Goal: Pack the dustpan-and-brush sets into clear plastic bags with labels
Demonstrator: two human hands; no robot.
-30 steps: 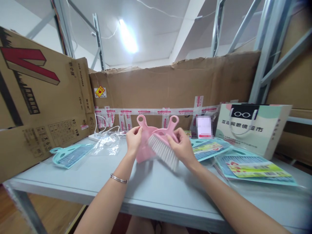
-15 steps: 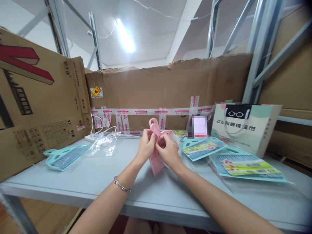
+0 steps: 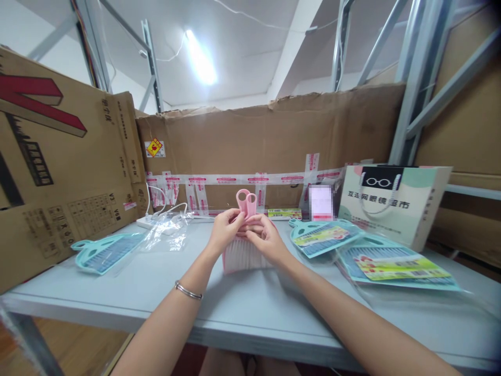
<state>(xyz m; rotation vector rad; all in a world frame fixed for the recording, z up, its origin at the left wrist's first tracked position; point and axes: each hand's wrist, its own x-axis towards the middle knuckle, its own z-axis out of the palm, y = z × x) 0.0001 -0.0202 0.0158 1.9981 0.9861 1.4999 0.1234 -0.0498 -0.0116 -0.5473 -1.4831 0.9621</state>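
A pink brush with white bristles (image 3: 242, 257) sits nested against a pink dustpan, their two looped handles (image 3: 246, 201) lined up side by side and pointing up. My left hand (image 3: 225, 230) pinches the set at the handles from the left. From the right, my right hand (image 3: 264, 237) grips the same spot, fingers curled over the brush back. The pair is held upright just above the pale table (image 3: 129, 292), bristles toward me.
A teal brush set (image 3: 104, 251) lies at the left beside crumpled clear bags (image 3: 168, 232). Packaged teal sets (image 3: 324, 237) (image 3: 395, 266) lie at the right. A paper shopping bag (image 3: 395, 203) stands behind them. Cardboard walls (image 3: 274, 141) surround the table.
The brush and dustpan, held apart a second ago, have been brought together and turned, so that the bristles now face me with the handles aligned.
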